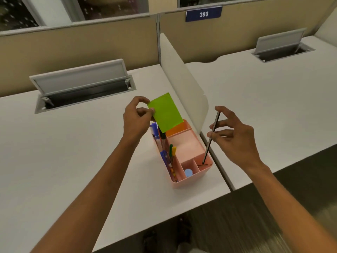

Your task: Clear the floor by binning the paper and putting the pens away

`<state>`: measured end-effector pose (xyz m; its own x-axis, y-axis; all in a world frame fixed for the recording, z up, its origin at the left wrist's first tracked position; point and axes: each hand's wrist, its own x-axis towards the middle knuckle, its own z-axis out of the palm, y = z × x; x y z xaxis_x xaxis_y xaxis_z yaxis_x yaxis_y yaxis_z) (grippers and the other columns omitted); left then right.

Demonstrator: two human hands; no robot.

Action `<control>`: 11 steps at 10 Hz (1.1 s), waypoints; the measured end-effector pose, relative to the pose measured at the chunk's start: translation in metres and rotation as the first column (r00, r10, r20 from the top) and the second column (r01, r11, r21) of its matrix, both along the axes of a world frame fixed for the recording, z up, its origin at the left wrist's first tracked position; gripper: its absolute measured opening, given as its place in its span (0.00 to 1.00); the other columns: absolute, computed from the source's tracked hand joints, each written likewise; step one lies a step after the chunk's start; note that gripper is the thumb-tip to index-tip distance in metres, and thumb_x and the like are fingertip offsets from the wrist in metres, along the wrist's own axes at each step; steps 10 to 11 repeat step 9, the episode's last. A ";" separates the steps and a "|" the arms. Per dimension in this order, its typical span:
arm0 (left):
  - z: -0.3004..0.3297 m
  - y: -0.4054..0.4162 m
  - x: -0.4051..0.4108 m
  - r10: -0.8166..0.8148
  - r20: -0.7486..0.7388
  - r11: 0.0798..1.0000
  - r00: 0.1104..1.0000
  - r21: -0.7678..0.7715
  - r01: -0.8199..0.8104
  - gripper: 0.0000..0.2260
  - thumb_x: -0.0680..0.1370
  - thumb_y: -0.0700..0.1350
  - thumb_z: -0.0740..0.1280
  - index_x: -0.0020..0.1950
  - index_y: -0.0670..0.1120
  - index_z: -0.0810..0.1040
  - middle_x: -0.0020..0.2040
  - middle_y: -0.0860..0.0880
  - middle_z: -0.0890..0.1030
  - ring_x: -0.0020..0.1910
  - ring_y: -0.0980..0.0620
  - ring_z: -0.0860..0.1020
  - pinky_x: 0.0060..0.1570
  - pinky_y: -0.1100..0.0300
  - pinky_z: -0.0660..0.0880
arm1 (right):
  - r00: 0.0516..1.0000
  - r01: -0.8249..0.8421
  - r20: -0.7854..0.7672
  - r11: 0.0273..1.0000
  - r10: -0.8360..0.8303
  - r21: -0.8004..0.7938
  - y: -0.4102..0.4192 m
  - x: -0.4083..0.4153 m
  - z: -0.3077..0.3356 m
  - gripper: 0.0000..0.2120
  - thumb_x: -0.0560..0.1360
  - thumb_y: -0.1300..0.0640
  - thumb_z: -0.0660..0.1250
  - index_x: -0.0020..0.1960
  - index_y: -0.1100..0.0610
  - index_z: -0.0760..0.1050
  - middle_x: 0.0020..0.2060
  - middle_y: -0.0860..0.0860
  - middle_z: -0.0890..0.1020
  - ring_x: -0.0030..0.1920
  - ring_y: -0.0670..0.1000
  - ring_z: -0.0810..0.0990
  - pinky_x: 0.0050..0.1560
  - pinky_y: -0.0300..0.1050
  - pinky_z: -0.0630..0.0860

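Note:
A pink desk organiser (pixel 189 177) stands on the white desk (pixel 73 152) beside a low divider. My left hand (pixel 135 120) pinches a green sheet of paper (pixel 166 112) by its left edge, held above the organiser's far end. My right hand (pixel 233 136) holds a thin dark pen (pixel 211 137) upright between its fingertips, the pen's tip down in the organiser's near right compartment. Several coloured pens and markers (pixel 166 152) stand in the organiser's long left compartment. A small blue round thing (pixel 188 172) sits in a near compartment.
A white divider panel (pixel 182 83) rises just right of the organiser, with a second desk (pixel 273 99) beyond it. Each desk has an open grey cable hatch (pixel 82 88). Beige partition walls stand behind. Dark floor (pixel 237 225) shows below the desk edge.

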<state>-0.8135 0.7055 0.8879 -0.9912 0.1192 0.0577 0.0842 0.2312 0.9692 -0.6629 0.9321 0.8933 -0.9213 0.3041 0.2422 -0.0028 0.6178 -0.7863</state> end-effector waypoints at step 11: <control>-0.041 0.032 -0.033 -0.113 -0.001 0.859 0.994 -0.502 0.097 0.08 0.76 0.45 0.68 0.53 0.44 0.82 0.55 0.47 0.83 0.55 0.53 0.78 0.52 0.60 0.71 | 0.988 -0.153 0.037 0.985 0.150 0.082 0.031 -0.031 -0.024 0.15 0.74 0.48 0.72 0.57 0.52 0.80 0.51 0.41 0.81 0.53 0.40 0.79 0.53 0.31 0.74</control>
